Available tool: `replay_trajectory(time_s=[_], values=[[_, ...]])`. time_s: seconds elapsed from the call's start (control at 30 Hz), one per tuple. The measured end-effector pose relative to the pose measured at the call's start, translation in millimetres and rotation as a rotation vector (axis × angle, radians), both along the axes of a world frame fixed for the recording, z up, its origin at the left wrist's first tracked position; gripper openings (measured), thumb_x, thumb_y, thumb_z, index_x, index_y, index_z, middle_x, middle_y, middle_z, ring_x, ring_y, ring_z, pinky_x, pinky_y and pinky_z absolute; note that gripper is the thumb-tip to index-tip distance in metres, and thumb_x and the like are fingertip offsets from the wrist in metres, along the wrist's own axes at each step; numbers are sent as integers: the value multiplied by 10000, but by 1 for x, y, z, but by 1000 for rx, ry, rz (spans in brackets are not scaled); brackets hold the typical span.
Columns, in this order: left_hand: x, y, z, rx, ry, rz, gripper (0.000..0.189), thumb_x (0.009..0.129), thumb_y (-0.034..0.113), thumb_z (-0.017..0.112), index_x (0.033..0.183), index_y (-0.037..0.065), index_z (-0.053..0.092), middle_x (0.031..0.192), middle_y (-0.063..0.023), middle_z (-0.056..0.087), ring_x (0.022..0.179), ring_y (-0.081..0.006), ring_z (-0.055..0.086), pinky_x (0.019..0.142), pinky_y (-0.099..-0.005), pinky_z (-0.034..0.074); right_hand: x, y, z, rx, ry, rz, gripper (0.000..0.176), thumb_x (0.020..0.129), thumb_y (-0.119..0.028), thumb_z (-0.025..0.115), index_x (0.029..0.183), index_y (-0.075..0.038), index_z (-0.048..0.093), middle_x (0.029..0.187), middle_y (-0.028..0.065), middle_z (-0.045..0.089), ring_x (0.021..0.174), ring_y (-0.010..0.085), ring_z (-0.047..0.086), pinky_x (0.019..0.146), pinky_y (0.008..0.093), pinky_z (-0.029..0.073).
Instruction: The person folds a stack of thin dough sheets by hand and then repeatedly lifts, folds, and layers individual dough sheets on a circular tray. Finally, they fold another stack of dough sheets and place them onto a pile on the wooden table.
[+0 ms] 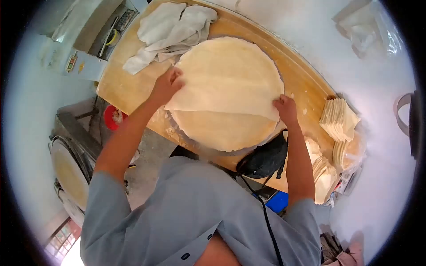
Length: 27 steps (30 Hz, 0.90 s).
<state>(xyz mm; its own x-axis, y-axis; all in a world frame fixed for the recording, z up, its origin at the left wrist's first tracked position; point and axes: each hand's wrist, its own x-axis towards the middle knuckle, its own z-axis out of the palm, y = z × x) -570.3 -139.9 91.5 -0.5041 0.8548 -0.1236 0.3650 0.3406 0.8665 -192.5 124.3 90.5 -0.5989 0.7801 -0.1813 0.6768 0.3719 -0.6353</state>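
A large round stack of thin, pale sheets of flatbread (222, 133) lies on the wooden table in front of me. Across it, the top sheet (226, 84) ends in a nearly straight edge, with a darker round layer showing below. My left hand (167, 85) is at the left rim of this sheet, fingers bent around its edge. On the opposite side my right hand (285, 109) is closed on the right end of the same sheet. The fingertips of both hands are partly hidden. A greyish rim shows around the underside of the stack.
A crumpled light cloth (177, 29) lies behind the stack. Folded sheets (338, 119) are piled at the right against the wall. A black bag (264, 157) rests at the near table edge (153, 126). On the floor at left stands a red bucket (110, 119) beside machinery (73, 133).
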Motion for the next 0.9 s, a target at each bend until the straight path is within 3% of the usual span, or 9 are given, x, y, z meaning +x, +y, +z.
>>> replay_trajectory(time_s=[0.07,0.17,0.3,0.4,0.47,0.57,0.8,0.87,0.9], values=[[-20,25,-29,-23,-111,-13,391,816,132,704,1166,71,541,861,-97,643,781,-202,618,724,-328,499,-15,28,-33,-1,-50,20,199,791,-138,657,734,15,542,657,204,558,645,372,565,605,441,441],[-24,38,-62,-298,147,-37,633,778,207,748,1342,107,478,1084,-151,647,1016,-279,627,875,-399,500,-23,50,-77,17,-367,94,205,752,-159,650,699,-3,529,668,199,556,660,372,557,627,448,442],[-11,32,-59,-304,149,-29,709,745,212,764,1374,112,452,1136,-168,644,1044,-316,626,879,-407,501,-26,41,-69,-30,-380,-34,180,744,-124,636,680,1,523,696,210,555,664,375,552,625,441,444],[-11,15,-61,-318,152,-90,721,763,157,755,1404,141,426,1237,-194,605,1109,-328,612,936,-409,486,-14,43,-79,-62,-405,32,99,750,-79,667,787,-4,615,717,164,614,668,325,591,627,415,464],[-13,2,-83,-279,155,-73,736,762,107,737,1418,144,407,1274,-190,591,1177,-349,584,965,-432,479,2,30,-92,-236,55,-280,263,745,-35,704,997,23,656,756,94,661,677,239,621,616,362,486],[-5,-1,-77,-216,267,-40,707,733,35,628,1406,105,422,1281,-223,580,1143,-392,571,966,-440,469,5,9,-51,-639,113,-554,436,745,-32,743,1150,63,614,831,51,678,691,184,623,612,321,500],[7,7,-78,-323,368,-83,750,745,22,695,1429,141,410,1378,-180,515,1258,-358,505,1020,-435,445,54,-11,-84,-455,-54,-310,501,696,-62,769,1156,29,593,873,102,673,689,214,639,626,345,506],[20,16,-69,-427,741,-111,734,762,51,682,1439,117,407,1440,-163,451,1324,-336,430,1072,-438,394,61,-20,-97,-124,-196,-186,515,679,-92,769,1153,-3,588,839,136,657,751,278,649,687,384,513],[28,22,-77,-247,822,-167,730,774,77,680,1447,109,399,1473,-151,410,1354,-330,390,1102,-441,356,58,-27,-91,-129,-191,-243,509,680,-129,776,1142,-18,593,829,150,644,813,328,645,741,403,511]])
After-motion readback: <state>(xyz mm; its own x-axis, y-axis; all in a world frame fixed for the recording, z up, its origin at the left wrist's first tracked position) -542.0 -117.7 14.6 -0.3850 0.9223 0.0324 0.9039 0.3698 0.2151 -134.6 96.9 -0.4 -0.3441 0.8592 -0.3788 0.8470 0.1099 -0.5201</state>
